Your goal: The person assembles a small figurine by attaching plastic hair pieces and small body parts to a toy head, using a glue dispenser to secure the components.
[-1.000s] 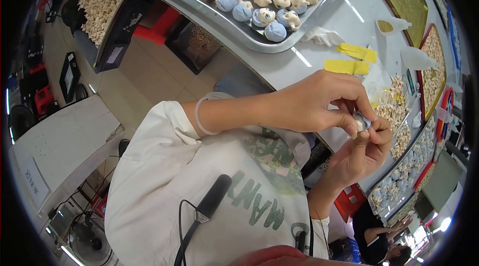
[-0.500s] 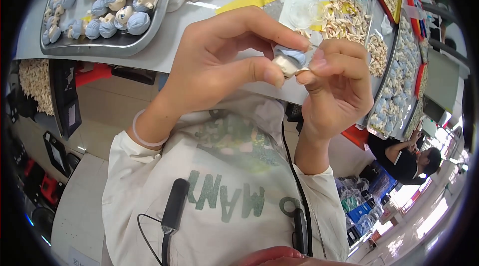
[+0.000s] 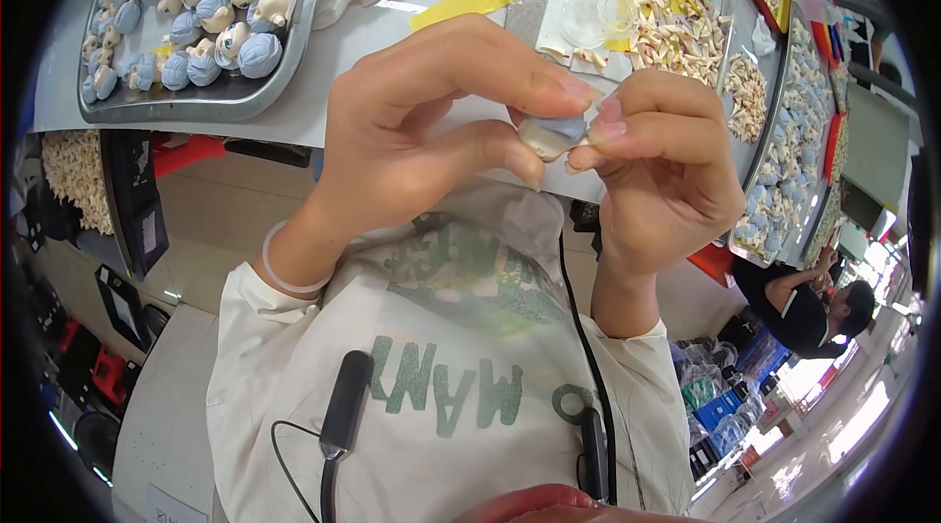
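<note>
A little doll head with blue hair [image 3: 554, 134] is held up between two hands, near the table [image 3: 338, 48] edge.
The left hand [image 3: 421, 121] has it in a closed grip, finger on top and thumb below. The right hand [image 3: 667, 170] pinches close at its side; I can't tell what is in that grip. The head could slip and roll if only fingertips hold it, or get dented by a hard squeeze. Past the hands are loose pale pieces [image 3: 676, 28] and a metal tray [image 3: 196, 111] of doll heads.
</note>
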